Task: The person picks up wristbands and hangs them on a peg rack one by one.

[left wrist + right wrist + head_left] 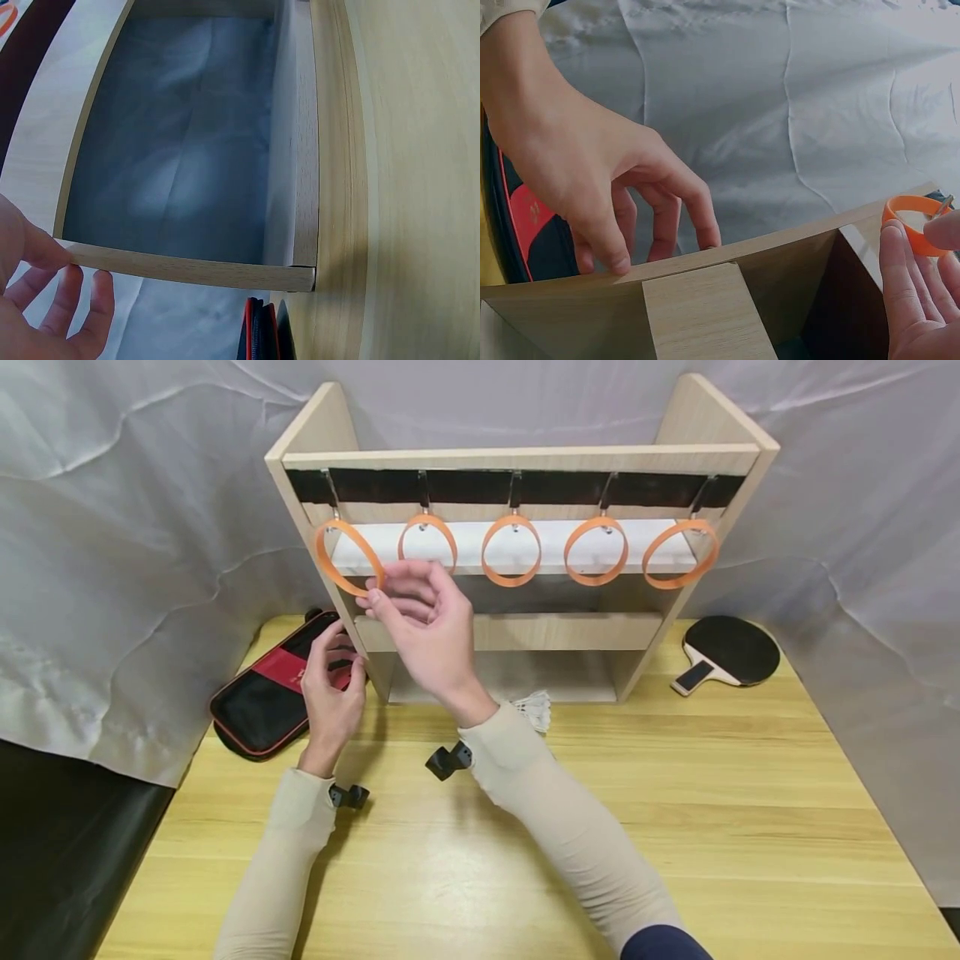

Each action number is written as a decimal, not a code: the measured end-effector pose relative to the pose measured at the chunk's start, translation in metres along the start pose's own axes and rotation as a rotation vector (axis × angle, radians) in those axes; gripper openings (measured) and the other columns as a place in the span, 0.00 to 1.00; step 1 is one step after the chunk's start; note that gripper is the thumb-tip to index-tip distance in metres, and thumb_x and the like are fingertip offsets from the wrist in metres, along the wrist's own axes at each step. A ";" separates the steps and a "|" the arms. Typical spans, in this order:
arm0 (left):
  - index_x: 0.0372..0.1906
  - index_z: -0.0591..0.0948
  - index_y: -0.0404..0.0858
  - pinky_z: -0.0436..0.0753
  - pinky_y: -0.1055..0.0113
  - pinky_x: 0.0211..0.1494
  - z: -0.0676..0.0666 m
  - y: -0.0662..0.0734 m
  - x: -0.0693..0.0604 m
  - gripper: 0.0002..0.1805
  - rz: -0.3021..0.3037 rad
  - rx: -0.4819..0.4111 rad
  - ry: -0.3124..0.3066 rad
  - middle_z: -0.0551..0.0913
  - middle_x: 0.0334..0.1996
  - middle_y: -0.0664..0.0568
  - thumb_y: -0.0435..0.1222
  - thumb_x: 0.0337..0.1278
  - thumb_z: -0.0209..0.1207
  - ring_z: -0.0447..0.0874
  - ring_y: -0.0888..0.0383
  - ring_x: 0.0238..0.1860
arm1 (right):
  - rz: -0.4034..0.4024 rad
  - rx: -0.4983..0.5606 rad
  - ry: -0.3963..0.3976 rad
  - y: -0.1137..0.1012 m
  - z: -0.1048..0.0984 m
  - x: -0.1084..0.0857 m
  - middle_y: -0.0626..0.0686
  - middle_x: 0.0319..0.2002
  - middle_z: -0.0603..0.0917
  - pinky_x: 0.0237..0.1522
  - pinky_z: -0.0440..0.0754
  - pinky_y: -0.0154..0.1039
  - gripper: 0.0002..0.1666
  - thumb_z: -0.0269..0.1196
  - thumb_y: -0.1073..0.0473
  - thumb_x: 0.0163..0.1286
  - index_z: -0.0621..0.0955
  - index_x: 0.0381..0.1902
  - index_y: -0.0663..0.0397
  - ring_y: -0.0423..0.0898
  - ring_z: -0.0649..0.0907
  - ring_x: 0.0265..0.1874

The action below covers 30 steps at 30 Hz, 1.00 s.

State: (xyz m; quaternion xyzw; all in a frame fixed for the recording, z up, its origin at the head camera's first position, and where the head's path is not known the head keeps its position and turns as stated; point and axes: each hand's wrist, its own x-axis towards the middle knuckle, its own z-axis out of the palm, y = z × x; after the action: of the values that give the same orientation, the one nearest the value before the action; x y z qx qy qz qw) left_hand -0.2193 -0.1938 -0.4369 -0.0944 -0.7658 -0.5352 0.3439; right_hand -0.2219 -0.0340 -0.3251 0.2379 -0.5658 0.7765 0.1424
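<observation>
My right hand (437, 635) pinches the lower right rim of the leftmost orange ring (324, 556) between thumb and fingers. That ring's top is at a metal hook (948, 202) on the shelf front. My left hand (333, 697) is at the left side of the wooden shelf unit (495, 633). In the left wrist view its fingertips (102, 285) touch the outside of the side panel (187, 268), fingers bent and spread. Several more orange rings (486, 553) hang in a row from hooks on a black strip (468, 487).
A black and red case (258, 706) lies left of the shelf, beside my left hand. A table tennis paddle (738, 652) lies to the right. Behind my right wrist, a white shuttlecock (537, 710) is partly hidden. Grey cloth (135, 527) surrounds the wooden table (675, 810) at back and sides.
</observation>
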 end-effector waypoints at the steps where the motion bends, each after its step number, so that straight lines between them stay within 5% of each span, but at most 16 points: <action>1: 0.75 0.76 0.31 0.84 0.80 0.53 0.000 0.001 0.000 0.30 0.002 0.001 0.000 0.84 0.56 0.30 0.17 0.69 0.60 0.87 0.42 0.51 | -0.001 -0.001 -0.002 0.001 0.000 -0.001 0.75 0.50 0.88 0.50 0.94 0.52 0.17 0.67 0.75 0.74 0.79 0.58 0.73 0.76 0.90 0.45; 14: 0.75 0.76 0.30 0.85 0.79 0.55 -0.001 0.004 0.000 0.30 0.010 -0.002 -0.002 0.84 0.57 0.29 0.17 0.69 0.60 0.87 0.41 0.52 | 0.003 -0.011 -0.017 0.008 0.000 -0.009 0.74 0.49 0.89 0.48 0.94 0.49 0.14 0.68 0.74 0.74 0.80 0.55 0.72 0.66 0.93 0.45; 23: 0.75 0.76 0.33 0.84 0.81 0.53 0.000 -0.007 0.000 0.31 0.002 0.011 0.002 0.84 0.56 0.31 0.18 0.70 0.61 0.87 0.45 0.52 | 0.013 0.001 -0.021 0.008 -0.003 -0.013 0.78 0.50 0.88 0.46 0.95 0.49 0.13 0.66 0.76 0.74 0.79 0.53 0.74 0.72 0.92 0.46; 30: 0.75 0.76 0.32 0.84 0.82 0.54 0.000 -0.003 0.000 0.31 -0.002 0.013 0.001 0.84 0.57 0.30 0.18 0.70 0.60 0.87 0.44 0.52 | 0.025 -0.026 -0.030 0.011 -0.009 -0.021 0.78 0.51 0.88 0.45 0.95 0.49 0.11 0.65 0.76 0.74 0.79 0.52 0.75 0.74 0.91 0.46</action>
State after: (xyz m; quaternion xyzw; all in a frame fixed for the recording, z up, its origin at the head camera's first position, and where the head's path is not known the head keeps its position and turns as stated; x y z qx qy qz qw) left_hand -0.2209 -0.1948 -0.4396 -0.0914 -0.7692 -0.5305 0.3442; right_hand -0.2113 -0.0280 -0.3476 0.2404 -0.5809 0.7672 0.1273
